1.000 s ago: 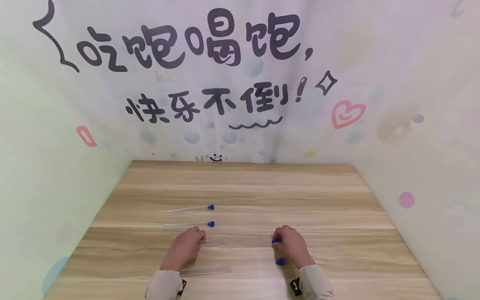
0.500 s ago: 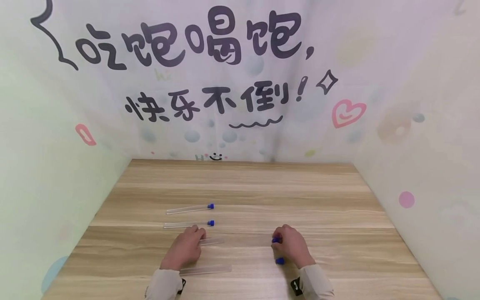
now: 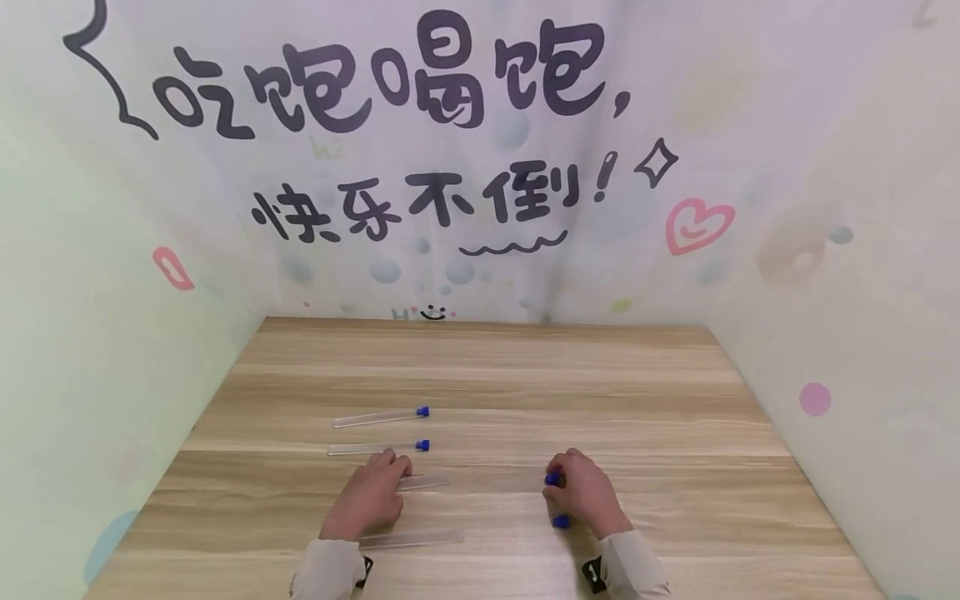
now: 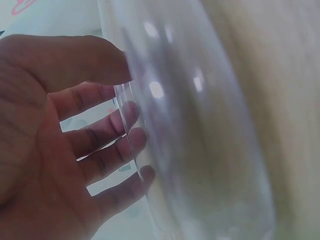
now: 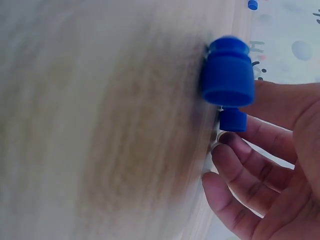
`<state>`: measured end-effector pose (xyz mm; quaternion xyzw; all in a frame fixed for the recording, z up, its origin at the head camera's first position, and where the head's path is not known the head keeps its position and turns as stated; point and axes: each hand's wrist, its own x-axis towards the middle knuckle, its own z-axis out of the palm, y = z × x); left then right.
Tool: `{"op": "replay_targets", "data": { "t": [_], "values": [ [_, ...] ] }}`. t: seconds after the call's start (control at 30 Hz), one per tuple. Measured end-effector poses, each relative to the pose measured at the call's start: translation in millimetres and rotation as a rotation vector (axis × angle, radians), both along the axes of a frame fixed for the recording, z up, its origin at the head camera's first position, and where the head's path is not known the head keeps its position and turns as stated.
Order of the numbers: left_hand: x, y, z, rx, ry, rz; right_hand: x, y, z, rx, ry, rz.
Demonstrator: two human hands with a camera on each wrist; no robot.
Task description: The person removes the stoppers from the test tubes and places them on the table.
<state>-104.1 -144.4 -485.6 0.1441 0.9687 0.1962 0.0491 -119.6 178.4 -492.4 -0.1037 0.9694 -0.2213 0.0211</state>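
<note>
My left hand (image 3: 367,498) is low over the table, fingers curled around one end of a clear test tube (image 3: 423,482). In the left wrist view, the thumb and fingertips are at that tube, partly behind another, nearer clear test tube (image 4: 195,125) lying uncapped. My right hand (image 3: 587,493) pinches a small blue cap (image 3: 552,479) between thumb and index finger at the table surface. A second blue cap (image 3: 560,522) lies just nearer to me, large in the foreground of the right wrist view.
Two test tubes (image 3: 371,420) with blue caps (image 3: 423,412) on their right ends lie farther back on the wood-grain table (image 3: 480,358). White printed walls (image 3: 480,283) enclose the table at the back and both sides.
</note>
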Motion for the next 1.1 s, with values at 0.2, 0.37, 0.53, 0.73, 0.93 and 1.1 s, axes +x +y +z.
{"op": "replay_targets", "data": {
  "t": [0.2,0.37,0.53,0.73,0.93,1.1],
  "values": [
    [-0.8,-5.5,3.2,0.018,-0.025,0.016,0.1,1.6,1.6,-0.023,0.008,0.003],
    [-5.4,-11.3,9.6,0.036,0.014,0.026,-2.0,4.4,5.2,-0.027,0.038,-0.006],
    [-9.7,-14.0,13.6,0.011,0.112,0.036,-5.4,6.1,7.8,-0.030,0.071,-0.015],
    [-18.5,-14.8,14.4,-0.051,0.234,0.097,-7.7,7.7,11.3,-0.046,0.126,-0.016],
    [-27.4,-14.7,13.3,-0.070,0.161,0.141,-8.9,7.5,11.0,-0.037,0.136,-0.012],
    [-33.0,-13.6,10.6,-0.088,0.124,0.126,-11.6,6.8,10.2,-0.036,0.128,0.007]
  ]
}}
